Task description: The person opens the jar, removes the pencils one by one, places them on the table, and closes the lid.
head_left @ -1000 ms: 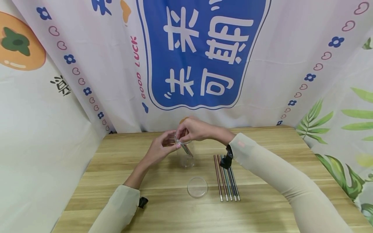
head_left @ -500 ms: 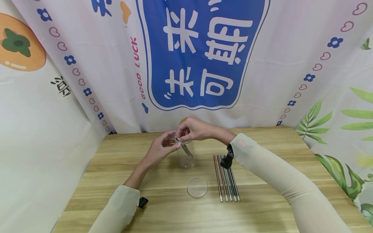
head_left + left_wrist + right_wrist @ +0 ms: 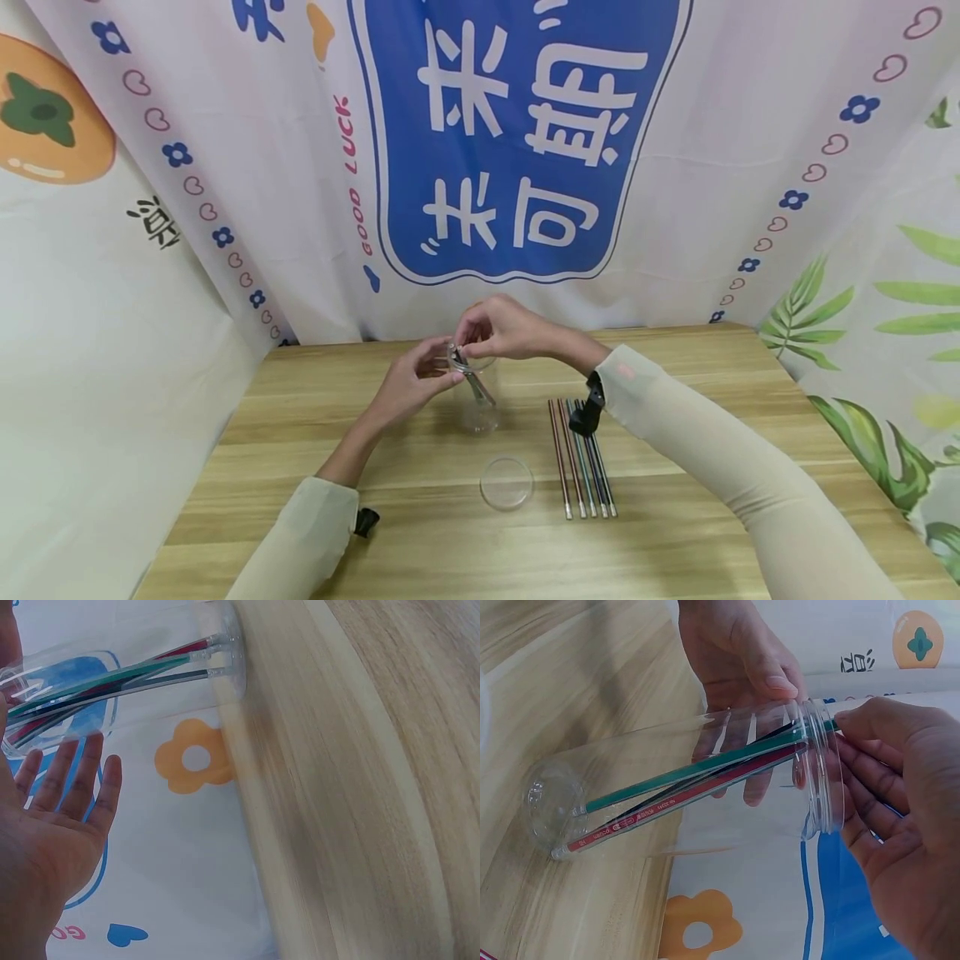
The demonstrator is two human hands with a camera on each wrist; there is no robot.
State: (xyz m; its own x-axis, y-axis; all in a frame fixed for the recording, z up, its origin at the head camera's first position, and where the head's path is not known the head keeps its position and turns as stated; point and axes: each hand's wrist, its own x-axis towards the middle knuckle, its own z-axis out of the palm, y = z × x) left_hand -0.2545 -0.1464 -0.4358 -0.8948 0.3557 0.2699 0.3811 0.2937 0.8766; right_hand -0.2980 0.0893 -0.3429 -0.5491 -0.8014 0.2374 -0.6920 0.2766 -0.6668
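Note:
A clear plastic jar stands on the table with its mouth uncovered. Several pencils lean inside it, among them a green pencil and a red pencil, their ferrule ends at the jar's bottom. My left hand holds the jar near its neck, thumb on one side and spread fingers on the other. Over the mouth, my right hand pinches the upper end of the green pencil between thumb and finger, as the right wrist view shows. Dark pencil tips partly show beside those fingertips.
A round clear lid lies in front of the jar. To its right, several pencils lie side by side, partly behind the black wrist camera. A printed cloth hangs behind the wooden table.
My right hand has shifted slightly up at the jar's mouth, its fingers a little more extended, and more of the pencil tips shows there. The left hand and the jar stay in place.

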